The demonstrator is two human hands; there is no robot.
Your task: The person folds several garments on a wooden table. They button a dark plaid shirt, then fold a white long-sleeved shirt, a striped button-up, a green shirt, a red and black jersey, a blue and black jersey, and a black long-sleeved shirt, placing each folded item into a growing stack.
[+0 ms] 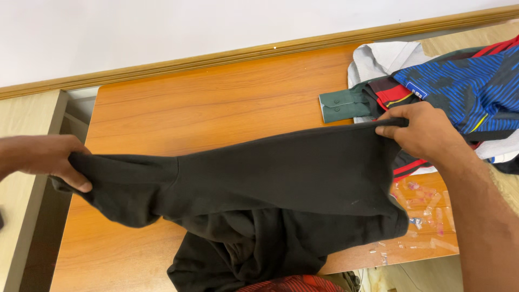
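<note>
Left hand (pixel 46 158): fingers curled shut, thumb underneath, pinching the cuff end of a black garment (pixel 281 184) out past the left edge of the table. Right hand (pixel 424 132): fingers folded over and closed on the garment's upper edge, knuckles up, the forearm running down to the lower right corner of the view. Black garment: a thick, dark, long-sleeved piece, stretched taut between the two hands above the table; the sleeve runs left to the left hand, the body spreads wide in the middle, and the slack remainder hangs in a crumpled heap over the near edge of the table. A few pale specks show on the cloth near its right side. Table (pixel 216 103): orange-brown wood grain, flat top, set against a white wall (pixel 162 27) with a light wooden trim strip (pixel 259 51) along its foot. Pile of clothes (pixel 459 86): at the far right corner of the table, just behind the right hand; a blue patterned top lies uppermost, over red-and-black striped cloth, a dark green cuff (pixel 343 105) that sticks out to the left, and pale grey fabric beneath. Clear tape scraps (pixel 427 208): stuck on the table's right near corner, beside the hanging cloth.
</note>
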